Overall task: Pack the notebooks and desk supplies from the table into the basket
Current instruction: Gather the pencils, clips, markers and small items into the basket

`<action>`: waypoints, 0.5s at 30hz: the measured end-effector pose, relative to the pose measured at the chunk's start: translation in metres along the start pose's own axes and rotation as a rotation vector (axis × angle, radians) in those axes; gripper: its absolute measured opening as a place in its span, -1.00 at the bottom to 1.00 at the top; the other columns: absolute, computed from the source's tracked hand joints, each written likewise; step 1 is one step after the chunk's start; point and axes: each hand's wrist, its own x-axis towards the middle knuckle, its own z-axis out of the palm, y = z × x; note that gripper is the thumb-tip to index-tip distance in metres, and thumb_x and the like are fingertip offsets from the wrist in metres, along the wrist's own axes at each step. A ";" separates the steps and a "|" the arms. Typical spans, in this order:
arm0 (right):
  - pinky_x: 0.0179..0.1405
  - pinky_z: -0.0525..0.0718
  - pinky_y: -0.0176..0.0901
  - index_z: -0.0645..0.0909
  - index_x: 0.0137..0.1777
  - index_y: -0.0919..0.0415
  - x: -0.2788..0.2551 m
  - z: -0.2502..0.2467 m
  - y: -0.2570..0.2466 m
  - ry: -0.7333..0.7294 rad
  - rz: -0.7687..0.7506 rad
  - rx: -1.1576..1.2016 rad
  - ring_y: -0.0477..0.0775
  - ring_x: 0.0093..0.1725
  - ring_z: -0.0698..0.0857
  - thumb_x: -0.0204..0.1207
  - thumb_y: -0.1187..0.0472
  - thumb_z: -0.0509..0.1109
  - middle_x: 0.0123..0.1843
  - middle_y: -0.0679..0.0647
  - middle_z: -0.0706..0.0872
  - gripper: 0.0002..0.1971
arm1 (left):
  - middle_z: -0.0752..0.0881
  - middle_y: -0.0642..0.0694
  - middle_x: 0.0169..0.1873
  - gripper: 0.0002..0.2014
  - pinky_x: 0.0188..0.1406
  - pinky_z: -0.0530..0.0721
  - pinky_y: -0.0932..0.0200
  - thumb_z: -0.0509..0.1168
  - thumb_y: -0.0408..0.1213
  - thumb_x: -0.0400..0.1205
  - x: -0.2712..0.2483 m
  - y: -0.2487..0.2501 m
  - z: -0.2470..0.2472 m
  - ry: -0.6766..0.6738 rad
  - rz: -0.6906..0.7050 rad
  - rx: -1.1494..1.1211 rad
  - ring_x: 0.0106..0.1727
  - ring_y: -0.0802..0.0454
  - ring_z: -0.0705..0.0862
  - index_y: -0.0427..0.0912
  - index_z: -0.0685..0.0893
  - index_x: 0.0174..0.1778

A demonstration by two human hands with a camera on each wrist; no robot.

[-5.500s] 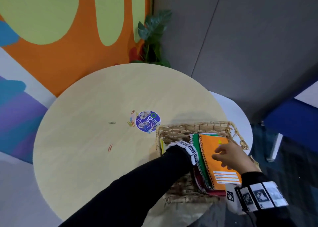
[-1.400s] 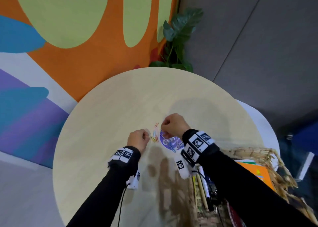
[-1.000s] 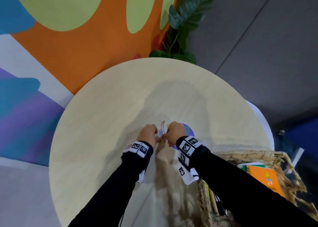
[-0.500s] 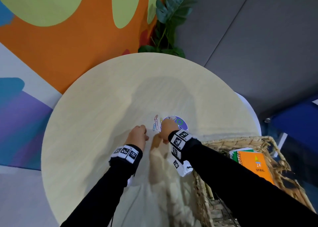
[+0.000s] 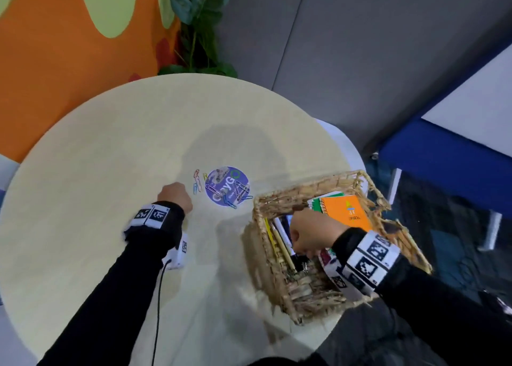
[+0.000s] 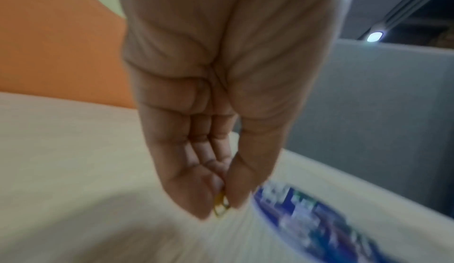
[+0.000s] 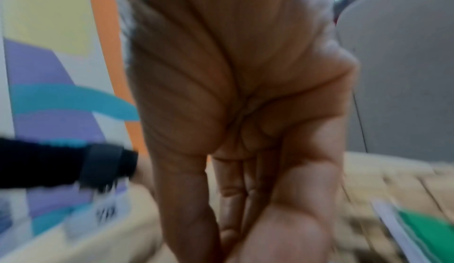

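Head view: L hand [image 5: 176, 196] was on the round table [image 5: 91, 149], knuckles up, fingers curled under, just left of a loose group of paper clips [image 5: 197, 183]. More clips lay on the purple round sticker [image 5: 227, 186] beside them. R hand [image 5: 313, 234] was over the wicker basket [image 5: 279, 277], which sat at the table's right edge, fingers pointing down inside; what they held couldn't be told from here. In the basket: an orange spiral notebook [image 5: 347, 213] on top of a green one [image 5: 315, 205], pens and pencils [image 5: 278, 236] along the left wall.

L wrist view: fingers were drawn together, thumb tip meeting fingertips [image 6: 196, 199], pinching a yellow paper clip [image 6: 222, 207] just above the table surface. Sticker blurred, close to the right.

R wrist view: heavy motion blur. Fingers [image 7: 236, 199] were straight-ish and pressed side by side, thumb folded in against them; whether anything was pinched couldn't be told. Green notebook edge showed at lower right, basket weave behind; the other arm's sleeve [image 7: 49, 162] at left.
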 end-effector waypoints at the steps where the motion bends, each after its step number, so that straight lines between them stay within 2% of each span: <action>1: -0.15 0.83 -0.05 0.74 -0.27 0.47 0.010 0.014 0.001 -0.074 0.010 -0.055 0.13 -0.47 0.70 0.48 0.38 0.37 -0.28 0.31 0.85 -0.81 | 0.76 -0.22 0.16 -0.73 0.22 0.67 0.07 0.27 -0.38 0.53 -0.008 0.005 -0.006 -0.016 0.051 -0.016 0.20 -0.22 0.71 -0.28 0.75 0.10; 2: -0.13 0.83 -0.02 0.74 -0.24 0.46 0.020 0.025 0.001 -0.119 0.010 -0.115 0.12 -0.49 0.66 0.50 0.36 0.39 -0.33 0.27 0.82 -0.82 | 0.77 -0.16 0.12 -0.76 0.19 0.66 0.11 0.27 -0.38 0.52 -0.018 0.012 -0.012 -0.030 0.108 -0.026 0.19 -0.19 0.71 -0.25 0.78 0.03; 3: -0.21 0.81 -0.01 0.74 -0.18 0.45 0.026 0.032 -0.002 -0.145 0.002 -0.183 0.10 -0.52 0.60 0.50 0.36 0.40 -0.36 0.25 0.77 -0.86 | 0.77 -0.14 0.08 -0.79 0.14 0.62 0.15 0.28 -0.39 0.50 -0.029 0.019 -0.018 -0.036 0.165 -0.031 0.18 -0.16 0.70 -0.20 0.78 -0.03; 4: -0.35 0.75 -0.01 0.73 -0.09 0.46 0.032 0.038 -0.006 -0.162 -0.010 -0.247 0.08 -0.55 0.54 0.50 0.37 0.41 -0.29 0.28 0.78 -0.87 | 0.76 -0.14 0.03 -0.79 0.08 0.58 0.19 0.29 -0.41 0.49 -0.043 0.028 -0.025 -0.036 0.216 -0.039 0.17 -0.15 0.69 -0.16 0.78 -0.06; 5: -0.49 0.64 -0.08 0.69 -0.05 0.46 0.034 0.040 -0.010 -0.181 -0.021 -0.296 0.08 -0.54 0.51 0.51 0.39 0.40 -0.10 0.35 0.80 -0.89 | 0.73 -0.14 -0.04 -0.79 0.02 0.54 0.22 0.30 -0.42 0.48 -0.059 0.036 -0.031 -0.030 0.269 -0.041 0.17 -0.13 0.68 -0.14 0.78 -0.07; 6: -0.51 0.57 -0.15 0.63 -0.12 0.43 0.037 0.042 -0.013 -0.199 -0.041 -0.334 0.13 -0.48 0.55 0.53 0.39 0.39 0.09 0.38 0.78 -0.93 | 0.69 -0.10 -0.14 -0.80 -0.01 0.51 0.23 0.30 -0.42 0.48 -0.075 0.044 -0.037 -0.028 0.316 -0.033 0.16 -0.12 0.68 -0.14 0.77 -0.06; 7: -0.40 0.61 -0.16 0.62 -0.15 0.42 0.040 0.044 -0.015 -0.210 -0.051 -0.364 0.24 -0.34 0.66 0.55 0.38 0.39 0.23 0.37 0.74 -0.91 | 0.66 -0.04 -0.22 -0.80 0.01 0.51 0.22 0.30 -0.41 0.49 -0.091 0.051 -0.041 -0.036 0.362 -0.015 0.15 -0.10 0.68 -0.14 0.77 -0.06; 8: -0.20 0.67 -0.11 0.65 -0.08 0.42 0.042 0.047 -0.017 -0.218 -0.063 -0.381 0.32 -0.09 0.75 0.55 0.36 0.40 0.30 0.35 0.71 -0.91 | 0.64 -0.01 -0.26 -0.80 0.08 0.52 0.19 0.30 -0.40 0.49 -0.106 0.057 -0.043 -0.054 0.398 0.009 0.14 -0.08 0.68 -0.13 0.77 -0.05; 9: 0.02 0.69 -0.06 0.67 0.09 0.46 0.042 0.049 -0.018 -0.211 -0.075 -0.373 0.31 0.15 0.75 0.56 0.34 0.41 0.33 0.33 0.69 -0.81 | 0.66 -0.02 -0.27 -0.80 0.15 0.53 0.17 0.30 -0.38 0.50 -0.120 0.061 -0.044 -0.069 0.429 0.032 0.13 -0.07 0.68 -0.12 0.78 -0.05; 10: 0.19 0.64 -0.03 0.65 0.23 0.48 0.041 0.049 -0.019 -0.206 -0.096 -0.368 0.28 0.28 0.70 0.57 0.30 0.41 0.35 0.32 0.68 -0.70 | 0.71 -0.05 -0.23 -0.80 0.16 0.54 0.17 0.30 -0.37 0.50 -0.132 0.066 -0.042 -0.078 0.454 0.051 0.13 -0.07 0.69 -0.11 0.78 -0.05; 11: 0.26 0.60 -0.02 0.62 0.29 0.49 0.039 0.049 -0.021 -0.198 -0.107 -0.352 0.27 0.33 0.67 0.58 0.26 0.41 0.36 0.32 0.68 -0.64 | 0.76 -0.08 -0.18 -0.81 0.13 0.54 0.18 0.31 -0.36 0.51 -0.142 0.071 -0.040 -0.089 0.481 0.064 0.11 -0.06 0.70 -0.10 0.78 -0.05; 13: 0.19 0.63 -0.03 0.61 0.30 0.50 0.036 0.047 -0.018 -0.168 -0.117 -0.334 0.29 0.25 0.70 0.55 0.19 0.45 0.22 0.33 0.73 -0.57 | 0.78 -0.10 -0.17 -0.81 0.12 0.55 0.18 0.32 -0.36 0.50 -0.157 0.083 -0.028 -0.121 0.533 0.098 0.08 -0.05 0.72 -0.12 0.79 -0.05; 14: 0.05 0.65 -0.04 0.62 0.27 0.50 0.035 0.044 -0.014 -0.162 -0.105 -0.309 0.30 0.09 0.72 0.51 0.17 0.49 0.02 0.30 0.74 -0.55 | 0.78 -0.10 -0.17 -0.81 0.08 0.57 0.19 0.34 -0.37 0.49 -0.161 0.091 -0.020 -0.152 0.556 0.126 0.07 -0.05 0.73 -0.14 0.79 -0.04; 15: -0.12 0.65 -0.05 0.65 0.16 0.48 0.034 0.040 -0.008 -0.138 -0.086 -0.263 0.27 -0.11 0.70 0.47 0.14 0.53 -0.22 0.22 0.68 -0.58 | 0.79 -0.11 -0.16 -0.82 0.00 0.58 0.19 0.35 -0.37 0.49 -0.165 0.100 -0.010 -0.187 0.580 0.165 0.06 -0.06 0.74 -0.16 0.80 -0.04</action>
